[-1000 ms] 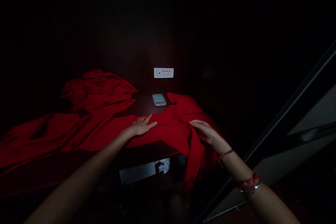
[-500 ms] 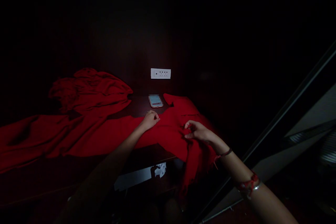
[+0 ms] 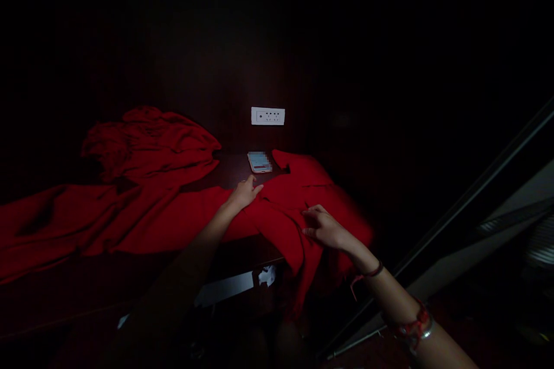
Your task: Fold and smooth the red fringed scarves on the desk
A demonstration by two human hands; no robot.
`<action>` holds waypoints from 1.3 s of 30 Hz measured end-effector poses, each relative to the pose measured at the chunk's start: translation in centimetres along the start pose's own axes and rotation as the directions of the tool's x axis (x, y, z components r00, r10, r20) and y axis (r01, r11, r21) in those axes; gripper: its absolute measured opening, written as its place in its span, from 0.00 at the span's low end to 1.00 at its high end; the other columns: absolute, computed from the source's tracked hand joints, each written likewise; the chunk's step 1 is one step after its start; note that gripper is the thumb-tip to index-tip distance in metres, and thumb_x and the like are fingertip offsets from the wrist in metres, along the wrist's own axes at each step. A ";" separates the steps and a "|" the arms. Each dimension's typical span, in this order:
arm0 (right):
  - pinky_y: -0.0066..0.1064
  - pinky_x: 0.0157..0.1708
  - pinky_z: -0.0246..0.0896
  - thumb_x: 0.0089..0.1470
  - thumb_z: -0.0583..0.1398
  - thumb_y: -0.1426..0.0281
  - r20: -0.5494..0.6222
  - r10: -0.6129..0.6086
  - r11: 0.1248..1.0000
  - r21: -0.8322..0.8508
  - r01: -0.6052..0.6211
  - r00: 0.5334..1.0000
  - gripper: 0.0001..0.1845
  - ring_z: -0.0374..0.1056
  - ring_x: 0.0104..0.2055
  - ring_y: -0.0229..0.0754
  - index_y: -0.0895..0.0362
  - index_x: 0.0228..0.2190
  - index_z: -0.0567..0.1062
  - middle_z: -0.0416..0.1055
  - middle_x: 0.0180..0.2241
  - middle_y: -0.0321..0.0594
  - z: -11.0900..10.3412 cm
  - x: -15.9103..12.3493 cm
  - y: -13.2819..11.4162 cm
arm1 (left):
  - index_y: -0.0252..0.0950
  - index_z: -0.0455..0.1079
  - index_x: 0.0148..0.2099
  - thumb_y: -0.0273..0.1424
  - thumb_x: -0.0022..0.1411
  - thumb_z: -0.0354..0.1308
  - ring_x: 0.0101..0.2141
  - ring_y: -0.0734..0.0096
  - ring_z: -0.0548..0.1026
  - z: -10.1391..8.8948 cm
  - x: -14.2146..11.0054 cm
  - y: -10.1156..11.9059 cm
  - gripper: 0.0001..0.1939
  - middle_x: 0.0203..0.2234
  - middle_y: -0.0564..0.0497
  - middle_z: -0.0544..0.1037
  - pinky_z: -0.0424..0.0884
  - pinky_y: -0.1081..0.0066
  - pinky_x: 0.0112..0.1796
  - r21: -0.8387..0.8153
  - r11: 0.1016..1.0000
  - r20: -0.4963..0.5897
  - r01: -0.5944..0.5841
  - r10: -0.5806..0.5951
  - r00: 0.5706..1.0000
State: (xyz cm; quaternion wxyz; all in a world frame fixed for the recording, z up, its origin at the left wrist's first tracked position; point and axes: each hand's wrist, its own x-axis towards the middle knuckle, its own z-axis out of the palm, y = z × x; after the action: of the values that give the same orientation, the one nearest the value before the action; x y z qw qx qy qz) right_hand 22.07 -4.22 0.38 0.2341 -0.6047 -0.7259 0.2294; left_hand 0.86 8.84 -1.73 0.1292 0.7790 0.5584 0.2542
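Note:
A red cloth garment [image 3: 173, 219] lies spread along the dark wooden surface, its right part folded and hanging over the front edge. My left hand [image 3: 244, 193] rests on the cloth near its far edge, thumb and fingers apart, just in front of a phone [image 3: 259, 162]. To the right, my right hand [image 3: 326, 229] is over the garment, fingertips at a raised fold. Its thumb and fingers stand apart, and no cloth shows clearly gripped between them. The undersides of both hands are hidden.
Another bunched red cloth [image 3: 160, 147] lies at the back left. A white power socket [image 3: 268, 116] is on the dark wall. Below the surface's front edge are a pale strip [image 3: 229, 288] and crumpled white paper [image 3: 267, 275]. A slanted dark frame [image 3: 467, 190] stands at right.
The fingers of my left hand have spread from a more curled pose. My right hand has dropped slightly. Cloth between the hands has shifted into new folds, and its hanging part lies differently.

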 end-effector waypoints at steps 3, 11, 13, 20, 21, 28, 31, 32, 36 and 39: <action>0.31 0.49 0.47 0.36 0.59 0.75 0.037 0.056 0.991 0.118 -0.060 0.998 0.29 0.54 0.48 0.42 0.65 0.44 0.63 0.56 0.45 0.48 -0.1 -0.8 -0.4 | 0.30 0.51 0.53 0.41 0.52 0.50 0.39 0.61 0.67 -1.6 -1.9 0.9 0.30 0.40 0.39 0.67 0.63 0.69 0.35 -0.156 0.984 0.112 0.086 -0.069 0.991; 0.29 0.32 0.64 0.39 0.57 0.74 0.245 0.233 0.687 0.644 -0.338 0.941 0.35 0.66 0.34 0.39 0.56 0.51 0.52 0.66 0.39 0.42 0.2 -1.1 0.1 | 0.47 0.24 0.57 0.24 0.40 0.62 0.31 0.69 0.72 -4.4 -7.9 3.3 0.55 0.38 0.46 0.69 0.67 0.72 0.29 -0.663 0.617 0.525 0.424 -0.021 0.851; 0.29 0.35 0.63 0.39 0.57 0.75 0.193 0.216 0.696 0.657 -0.289 0.957 0.34 0.65 0.37 0.39 0.57 0.50 0.53 0.64 0.42 0.43 0.5 -0.8 0.4 | 0.43 0.31 0.58 0.22 0.41 0.59 0.26 0.71 0.73 -4.2 -8.3 3.9 0.50 0.26 0.52 0.71 0.66 0.75 0.26 -0.622 0.641 0.542 0.450 -0.062 0.838; 0.31 0.50 0.48 0.35 0.59 0.76 -0.043 0.101 0.901 0.428 -0.073 0.994 0.30 0.51 0.52 0.41 0.59 0.45 0.62 0.54 0.50 0.43 1.1 -0.1 1.4 | 0.31 0.62 0.45 0.25 0.46 0.56 0.29 0.71 0.71 -3.5 -8.5 4.9 0.20 0.25 0.52 0.71 0.67 0.74 0.29 -0.687 0.586 0.461 0.429 -0.105 0.881; 0.31 0.49 0.49 0.35 0.59 0.76 -0.032 0.107 0.892 0.444 -0.082 0.994 0.30 0.52 0.51 0.41 0.59 0.45 0.61 0.55 0.49 0.43 0.9 -0.2 1.3 | 0.33 0.58 0.49 0.25 0.47 0.57 0.31 0.70 0.72 -3.7 -8.7 5.0 0.24 0.29 0.51 0.71 0.67 0.72 0.31 -0.746 0.487 0.487 0.455 -0.068 0.871; 0.24 0.31 0.63 0.40 0.58 0.71 0.329 0.100 0.630 0.710 -0.315 0.939 0.28 0.66 0.34 0.34 0.54 0.46 0.59 0.64 0.43 0.41 -1.5 -1.1 1.4 | 0.35 0.61 0.45 0.22 0.50 0.54 0.26 0.79 0.71 -6.9 -10.4 5.6 0.17 0.34 0.50 0.70 0.66 0.81 0.27 -0.833 0.170 0.542 0.526 0.069 0.837; 0.25 0.31 0.62 0.39 0.57 0.73 0.238 0.122 0.806 0.543 -0.236 0.964 0.25 0.66 0.34 0.35 0.55 0.44 0.63 0.66 0.42 0.39 -1.6 -0.9 1.8 | 0.32 0.65 0.41 0.28 0.53 0.51 0.24 0.81 0.70 -7.4 -9.9 5.0 0.12 0.34 0.47 0.71 0.62 0.83 0.19 -0.770 0.291 0.602 0.568 0.036 0.798; 0.27 0.34 0.61 0.38 0.57 0.75 0.179 0.112 0.893 0.413 -0.178 0.977 0.23 0.65 0.35 0.37 0.56 0.41 0.66 0.67 0.40 0.39 -1.5 -0.7 1.8 | 0.31 0.64 0.41 0.30 0.53 0.51 0.25 0.79 0.70 -7.2 -9.6 4.7 0.13 0.34 0.47 0.71 0.61 0.83 0.18 -0.732 0.383 0.599 0.563 -0.030 0.800; 0.29 0.43 0.54 0.36 0.55 0.80 0.023 -0.034 0.989 -0.140 0.037 0.999 0.19 0.62 0.42 0.42 0.59 0.35 0.72 0.68 0.39 0.41 -1.0 0.2 1.0 | 0.34 0.63 0.44 0.29 0.47 0.55 0.34 0.71 0.70 -4.6 -8.4 3.7 0.19 0.37 0.48 0.71 0.64 0.79 0.26 -0.531 0.734 0.398 0.423 -0.225 0.890; 0.27 0.38 0.55 0.40 0.55 0.75 0.046 -0.045 0.966 -0.252 0.056 0.998 0.16 0.64 0.39 0.42 0.58 0.35 0.72 0.70 0.36 0.41 -1.3 0.4 0.4 | 0.34 0.67 0.39 0.29 0.44 0.55 0.37 0.67 0.68 -3.1 -7.8 3.3 0.16 0.36 0.49 0.72 0.63 0.75 0.34 -0.282 0.934 0.274 0.217 -0.138 0.952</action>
State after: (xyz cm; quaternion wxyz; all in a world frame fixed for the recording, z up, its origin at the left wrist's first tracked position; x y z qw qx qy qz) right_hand 23.16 -3.74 1.16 0.1464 -0.6062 -0.7689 0.1410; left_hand -0.07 0.16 0.51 0.3413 0.7208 0.5595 0.2255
